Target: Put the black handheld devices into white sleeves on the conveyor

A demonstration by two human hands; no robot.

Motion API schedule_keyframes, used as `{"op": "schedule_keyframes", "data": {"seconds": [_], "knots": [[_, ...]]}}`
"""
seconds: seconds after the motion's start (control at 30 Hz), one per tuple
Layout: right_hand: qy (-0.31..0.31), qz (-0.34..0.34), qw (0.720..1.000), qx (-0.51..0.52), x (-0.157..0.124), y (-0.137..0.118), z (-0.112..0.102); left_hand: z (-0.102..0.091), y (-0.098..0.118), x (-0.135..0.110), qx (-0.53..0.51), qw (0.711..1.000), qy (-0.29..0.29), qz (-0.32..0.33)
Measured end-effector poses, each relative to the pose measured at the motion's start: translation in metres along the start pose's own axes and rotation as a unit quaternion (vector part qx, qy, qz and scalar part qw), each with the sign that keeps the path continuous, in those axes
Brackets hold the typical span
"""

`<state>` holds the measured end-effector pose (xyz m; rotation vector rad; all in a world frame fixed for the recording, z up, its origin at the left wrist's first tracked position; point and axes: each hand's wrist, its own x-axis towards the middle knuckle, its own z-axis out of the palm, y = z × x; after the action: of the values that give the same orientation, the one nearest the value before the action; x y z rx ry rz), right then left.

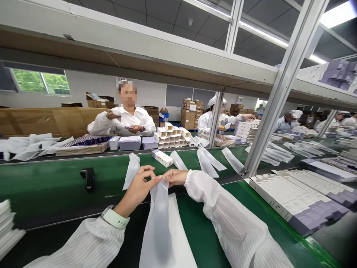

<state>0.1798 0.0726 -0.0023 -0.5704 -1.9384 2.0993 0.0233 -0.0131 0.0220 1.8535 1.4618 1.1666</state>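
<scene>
Pinching the top edge of a translucent strip (160,219) at centre frame: the right hand (175,177) grips it between bunched fingertips. The left hand (142,184) has its thumb at the same edge, index curled above; whether its fingers close on the film cannot be told — overlap hides the contact. The strip hangs from there toward bottom centre, in front of a white sheet (181,234).

Step in hand, by my judgement: working the strip's upper end with both fingertips. The next move seems to call for a light, steady pinch and separate control of each thumb — thin film could crease or slip.

Farther out: a black object (89,179) on the green belt (61,186), left of centre; a white-and-lavender box (162,158) above the hands; flat cartons (298,197) at right; a co-worker (131,121) at upper left of centre, hands raised.
</scene>
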Motion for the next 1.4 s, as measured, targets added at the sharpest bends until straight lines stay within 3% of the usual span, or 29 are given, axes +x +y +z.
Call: {"op": "schedule_keyframes", "data": {"seconds": [0.07, 0.1, 0.17, 0.23, 0.27, 0.33, 0.43, 0.5, 0.57, 0.63, 0.7, 0.77, 0.83, 0.97, 1.07, 1.13, 1.3, 1.4], "knots": [[-0.037, 0.013, 0.999, -0.013, -0.001, 0.0, 0.001, -0.002, 0.005, -0.001, -0.011, 1.0, 0.029, 0.005], [-0.024, 0.002, 1.0, -0.01, -0.001, -0.003, 0.001, -0.001, 0.005, 0.0, -0.02, 0.999, 0.05, 0.005], [0.069, -0.066, 0.995, 0.019, 0.001, -0.011, -0.005, 0.0, 0.002, 0.0, -0.043, 0.995, 0.093, -0.006], [0.232, -0.168, 0.957, 0.039, 0.006, -0.024, -0.018, 0.004, -0.008, 0.0, -0.042, 0.993, 0.11, -0.02], [0.323, -0.202, 0.924, 0.015, 0.009, -0.03, -0.027, 0.006, -0.014, -0.001, -0.026, 0.995, 0.097, -0.025], [0.475, -0.214, 0.849, -0.089, 0.015, -0.037, -0.047, 0.009, -0.027, -0.004, 0.025, 0.999, 0.012, -0.033], [0.566, -0.153, 0.777, -0.23, 0.027, -0.03, -0.069, 0.012, -0.04, -0.012, 0.08, 0.983, -0.158, -0.037], [0.571, -0.141, 0.767, -0.256, 0.039, -0.017, -0.072, 0.013, -0.043, -0.016, 0.095, 0.973, -0.206, -0.032], [0.565, -0.148, 0.762, -0.28, 0.052, -0.005, -0.064, 0.014, -0.043, -0.017, 0.097, 0.973, -0.205, -0.036], [0.519, -0.17, 0.77, -0.33, 0.067, 0.004, -0.046, 0.016, -0.043, -0.016, 0.091, 0.976, -0.191, -0.045], [0.4, -0.194, 0.788, -0.426, 0.083, 0.007, -0.021, 0.02, -0.044, -0.016, 0.084, 0.98, -0.176, -0.049], [0.243, -0.204, 0.795, -0.517, 0.101, 0.009, 0.004, 0.024, -0.045, -0.017, 0.079, 0.982, -0.162, -0.05], [0.128, -0.19, 0.802, -0.552, 0.118, 0.009, 0.024, 0.029, -0.047, -0.021, 0.065, 0.988, -0.134, -0.038], [0.043, -0.122, 0.828, -0.545, 0.147, 0.005, 0.038, 0.037, -0.05, -0.027, 0.019, 0.999, -0.044, 0.003], [0.039, -0.103, 0.838, -0.535, 0.162, 0.006, 0.032, 0.038, -0.052, -0.028, 0.045, 0.999, -0.027, -0.001], [0.067, -0.109, 0.845, -0.519, 0.17, 0.011, 0.028, 0.039, -0.054, -0.027, 0.08, 0.997, -0.018, -0.012], [0.245, -0.121, 0.872, -0.406, 0.175, 0.031, 0.016, 0.04, -0.054, -0.024, 0.101, 0.995, -0.019, -0.014], [0.309, -0.113, 0.882, -0.336, 0.164, 0.034, 0.002, 0.038, -0.055, -0.024, 0.096, 0.995, -0.021, -0.019]]}}
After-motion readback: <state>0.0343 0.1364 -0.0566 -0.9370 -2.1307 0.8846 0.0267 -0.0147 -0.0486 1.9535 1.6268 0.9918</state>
